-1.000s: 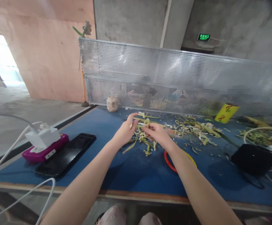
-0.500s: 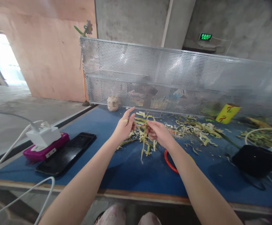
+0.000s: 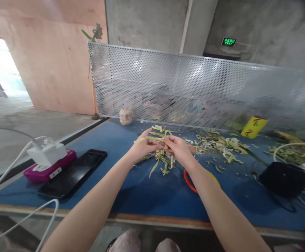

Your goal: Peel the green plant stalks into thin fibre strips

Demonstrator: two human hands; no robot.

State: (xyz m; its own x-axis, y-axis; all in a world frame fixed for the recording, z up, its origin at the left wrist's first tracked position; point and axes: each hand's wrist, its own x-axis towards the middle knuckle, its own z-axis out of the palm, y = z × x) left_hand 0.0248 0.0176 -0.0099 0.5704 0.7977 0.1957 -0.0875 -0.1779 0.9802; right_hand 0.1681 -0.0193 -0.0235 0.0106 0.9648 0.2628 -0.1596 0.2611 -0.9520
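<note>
My left hand (image 3: 145, 147) reaches in from the left, its thumb and fingers pinched together at a thin yellow-green plant strip (image 3: 139, 140), part of which lies across the back of the hand. Fingertip to fingertip with it, my right hand (image 3: 178, 147) is closed on the same bunch of plant strips. A pale loop of strip (image 3: 168, 133) rises above the right fingertips. Just where the strips cross is hidden by the fingers. Below and behind both hands lies a heap of loose plant strips (image 3: 165, 167) on the blue tabletop (image 3: 147, 199).
A red ring-shaped rim (image 3: 188, 183) shows beside my right forearm. More plant scraps (image 3: 224, 145) spread right, near a yellow roll (image 3: 254, 126) and a black box (image 3: 285, 178). At left are a phone (image 3: 75, 173) and a magenta power strip (image 3: 51, 169). A perforated metal screen (image 3: 152, 77) stands behind.
My left hand has moved right and its fingers have closed beside the right fingertips. A strip now lies over the left hand. My right hand has barely moved.
</note>
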